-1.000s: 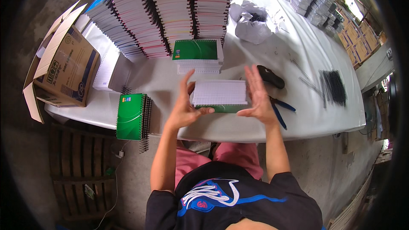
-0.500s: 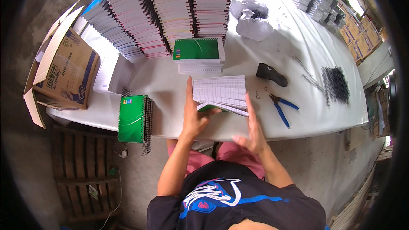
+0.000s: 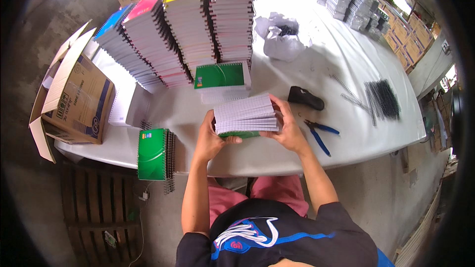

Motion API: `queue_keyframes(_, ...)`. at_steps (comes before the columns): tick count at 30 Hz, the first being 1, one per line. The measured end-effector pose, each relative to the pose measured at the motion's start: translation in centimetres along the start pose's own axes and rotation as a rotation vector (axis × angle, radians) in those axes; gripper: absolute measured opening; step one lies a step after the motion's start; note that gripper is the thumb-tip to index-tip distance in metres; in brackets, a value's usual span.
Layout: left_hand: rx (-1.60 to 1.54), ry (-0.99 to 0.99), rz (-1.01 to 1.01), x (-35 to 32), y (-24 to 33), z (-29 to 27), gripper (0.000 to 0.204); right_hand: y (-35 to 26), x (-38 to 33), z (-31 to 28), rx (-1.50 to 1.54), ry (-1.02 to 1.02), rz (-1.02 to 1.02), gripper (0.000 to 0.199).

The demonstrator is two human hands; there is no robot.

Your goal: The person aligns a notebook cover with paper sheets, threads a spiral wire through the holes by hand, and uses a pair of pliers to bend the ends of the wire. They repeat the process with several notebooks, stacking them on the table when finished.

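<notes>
A thick block of ruled sheets with a green cover underneath stands between my hands at the table's near edge, its page edges fanned unevenly. My left hand grips its left end, thumb along the front near the green cover. Around the right end curl the fingers of my right hand. Just beyond lies a pile of loose pages topped by a punched green cover. Cutting pliers with blue handles rest to the right, beside a black rounded object I cannot identify.
Spiral-bound green notebooks sit at the near-left edge. Tall stacks of notebooks rise behind. An open carton and a white page stack stand left. Black wire coils lie right; a white bag sits farther back.
My hands have gone from flat, outstretched fingers beside the sheets to a grip on both ends. The block is more upright and its pages lie closer together. The view has shifted slightly.
</notes>
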State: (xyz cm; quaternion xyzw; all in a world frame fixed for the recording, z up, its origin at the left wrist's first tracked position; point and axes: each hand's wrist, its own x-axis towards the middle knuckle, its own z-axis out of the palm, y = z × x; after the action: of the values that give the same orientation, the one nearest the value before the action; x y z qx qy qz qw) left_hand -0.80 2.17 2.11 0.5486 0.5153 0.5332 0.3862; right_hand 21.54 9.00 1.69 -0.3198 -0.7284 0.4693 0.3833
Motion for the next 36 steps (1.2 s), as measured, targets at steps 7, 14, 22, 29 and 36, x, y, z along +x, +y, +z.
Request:
queue_keyframes(7,-0.042,-0.051,0.098,0.1,-0.5,-1.3,0.119,-0.8,0.1,-0.9,0.095,0.037,-0.036,0.134)
queue_keyframes(14,-0.270,0.142,0.033,-1.5,-0.9,2.2,0.144,1.8,-0.4,1.9,0.294,-0.059,-0.085,0.138)
queue_keyframes(22,-0.137,0.154,0.209,-0.1,-0.9,2.1,0.135,-2.1,0.3,2.9,0.368,-0.009,-0.089,0.135)
queue_keyframes(29,-0.180,0.043,0.152,-0.5,-1.9,1.4,0.139,-0.4,-0.8,2.7,0.541,-0.032,0.061,0.135)
queue_keyframes(36,-0.220,0.179,0.197,-1.3,0.8,1.8,0.139,-4.2,-0.9,2.3,0.306,-0.090,-0.138,0.141)
